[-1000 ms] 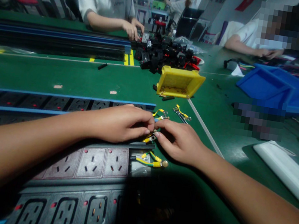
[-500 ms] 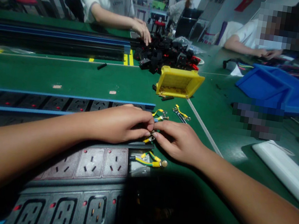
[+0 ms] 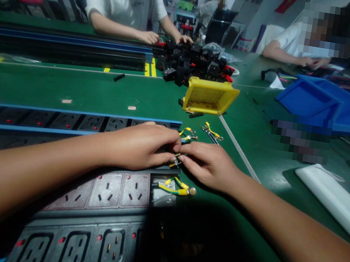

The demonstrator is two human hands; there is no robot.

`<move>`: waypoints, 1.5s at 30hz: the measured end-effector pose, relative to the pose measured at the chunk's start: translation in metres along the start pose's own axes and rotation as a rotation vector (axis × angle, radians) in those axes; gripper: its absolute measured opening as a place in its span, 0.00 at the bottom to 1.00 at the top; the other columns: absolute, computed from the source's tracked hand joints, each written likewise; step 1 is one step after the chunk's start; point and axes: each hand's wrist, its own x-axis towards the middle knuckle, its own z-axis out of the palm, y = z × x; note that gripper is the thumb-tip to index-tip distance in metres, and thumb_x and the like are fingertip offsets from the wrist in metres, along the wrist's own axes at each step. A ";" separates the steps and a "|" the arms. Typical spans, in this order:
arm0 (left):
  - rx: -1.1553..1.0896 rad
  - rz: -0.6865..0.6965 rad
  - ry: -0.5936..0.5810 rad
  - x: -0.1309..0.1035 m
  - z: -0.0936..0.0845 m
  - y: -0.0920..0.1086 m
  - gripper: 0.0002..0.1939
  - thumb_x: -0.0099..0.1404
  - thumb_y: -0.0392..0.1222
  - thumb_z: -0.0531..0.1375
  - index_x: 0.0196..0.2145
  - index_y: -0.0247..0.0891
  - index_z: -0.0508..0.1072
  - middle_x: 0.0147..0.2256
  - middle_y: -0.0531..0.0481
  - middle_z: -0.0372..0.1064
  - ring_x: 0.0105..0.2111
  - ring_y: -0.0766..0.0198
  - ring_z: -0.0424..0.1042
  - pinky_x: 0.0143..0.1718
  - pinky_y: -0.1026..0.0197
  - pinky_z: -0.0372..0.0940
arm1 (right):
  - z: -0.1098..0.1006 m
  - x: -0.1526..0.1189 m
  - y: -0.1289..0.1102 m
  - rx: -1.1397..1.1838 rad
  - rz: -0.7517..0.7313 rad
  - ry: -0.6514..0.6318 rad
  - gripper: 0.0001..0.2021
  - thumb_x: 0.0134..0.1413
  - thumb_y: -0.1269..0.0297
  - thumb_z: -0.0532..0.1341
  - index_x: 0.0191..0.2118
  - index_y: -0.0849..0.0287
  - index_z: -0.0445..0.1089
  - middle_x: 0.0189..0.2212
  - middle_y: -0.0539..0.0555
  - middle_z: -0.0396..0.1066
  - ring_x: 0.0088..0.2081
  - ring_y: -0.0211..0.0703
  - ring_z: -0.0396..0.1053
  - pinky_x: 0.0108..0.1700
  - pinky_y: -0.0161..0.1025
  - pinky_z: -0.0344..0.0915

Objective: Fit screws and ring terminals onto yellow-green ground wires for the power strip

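Observation:
My left hand [image 3: 149, 144] lies over the end of a socket strip, its thumb and fingers closed around a small metal terminal [image 3: 176, 161]. From the right, my right hand [image 3: 206, 162] meets it, thumb and forefinger pinched at the same small part. Just what the right fingertips grip is too small to tell. Below the hands, a yellow-green wire [image 3: 172, 189] with a round metal end sticks out from another socket strip [image 3: 105, 193]. Beyond them lie more short yellow wires [image 3: 213, 131] and a wrench [image 3: 209, 134].
A yellow bin [image 3: 210, 97] rests on its side before a heap of black parts [image 3: 189, 62]. Blue bins [image 3: 325, 104] and a white bar [image 3: 333, 202] are at the right. Across the green table [image 3: 85, 86], a person's hands [image 3: 150, 37] touch the heap's edge.
My hands have barely moved; the small metal part between them has tilted slightly. Across the table, the person has shifted, and both their hands now show by the black heap.

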 end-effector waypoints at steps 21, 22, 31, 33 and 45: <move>-0.138 -0.048 -0.013 0.004 -0.001 -0.001 0.12 0.67 0.38 0.55 0.48 0.37 0.69 0.38 0.51 0.73 0.35 0.67 0.70 0.39 0.65 0.60 | 0.000 0.000 -0.005 -0.008 -0.030 -0.052 0.13 0.60 0.68 0.54 0.49 0.58 0.67 0.37 0.55 0.77 0.31 0.40 0.73 0.33 0.35 0.63; -0.152 -0.057 -0.012 0.004 -0.001 0.000 0.13 0.66 0.38 0.55 0.48 0.37 0.69 0.37 0.51 0.73 0.34 0.67 0.69 0.38 0.65 0.60 | 0.000 0.000 -0.006 -0.012 -0.029 -0.056 0.13 0.60 0.68 0.54 0.50 0.59 0.67 0.36 0.55 0.77 0.30 0.40 0.73 0.33 0.36 0.62; -0.179 -0.087 0.005 0.004 -0.002 0.001 0.10 0.66 0.39 0.54 0.44 0.36 0.69 0.33 0.54 0.71 0.30 0.69 0.68 0.34 0.66 0.59 | -0.001 -0.002 -0.007 -0.006 -0.018 0.049 0.10 0.56 0.69 0.53 0.44 0.58 0.64 0.32 0.54 0.74 0.30 0.41 0.70 0.32 0.36 0.61; -0.162 -0.075 -0.002 0.004 -0.002 0.001 0.09 0.66 0.38 0.54 0.42 0.37 0.70 0.32 0.54 0.71 0.31 0.68 0.68 0.35 0.66 0.59 | -0.002 -0.002 -0.005 -0.014 0.001 0.076 0.06 0.54 0.70 0.53 0.37 0.58 0.65 0.27 0.52 0.71 0.27 0.39 0.67 0.30 0.35 0.59; -0.144 0.030 -0.036 0.002 -0.007 -0.002 0.08 0.62 0.32 0.55 0.35 0.37 0.74 0.32 0.54 0.73 0.34 0.68 0.69 0.39 0.67 0.59 | 0.001 -0.001 -0.001 0.065 0.045 -0.121 0.08 0.55 0.67 0.56 0.38 0.61 0.71 0.24 0.51 0.71 0.24 0.37 0.66 0.29 0.33 0.58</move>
